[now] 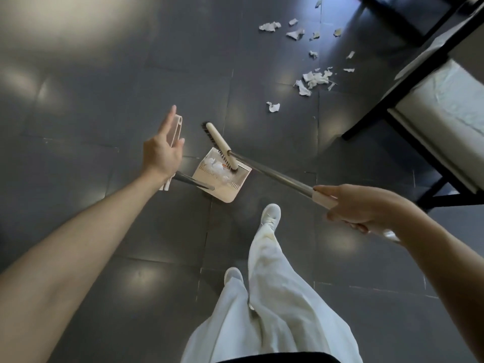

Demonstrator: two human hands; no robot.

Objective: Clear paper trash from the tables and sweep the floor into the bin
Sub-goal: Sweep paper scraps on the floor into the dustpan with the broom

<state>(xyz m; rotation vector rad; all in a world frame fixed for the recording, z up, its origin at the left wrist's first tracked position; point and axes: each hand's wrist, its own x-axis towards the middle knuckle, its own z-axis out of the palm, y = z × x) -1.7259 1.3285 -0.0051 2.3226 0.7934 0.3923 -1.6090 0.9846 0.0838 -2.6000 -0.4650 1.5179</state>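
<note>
A cream dustpan [227, 188] stands on the dark tiled floor with white paper bits [214, 165] inside it. The cream broom head [219, 145] with dark bristles rests in the pan's mouth. My right hand [356, 206] grips the broom's cream grip at the end of its metal pole [272, 174]. My left hand [162, 150] is spread with straight fingers in front of the dustpan's upright cream handle [177, 129]; I cannot tell whether the palm touches it. Torn paper scraps [313, 79] lie scattered on the floor beyond the pan, one lone scrap [273, 107] nearest.
A black-framed table [366, 121] with a white top [445, 108] fills the right side, its legs close to the scraps. More scraps [269, 26] lie farther back. My legs in white trousers and white shoes [271, 214] stand just behind the pan.
</note>
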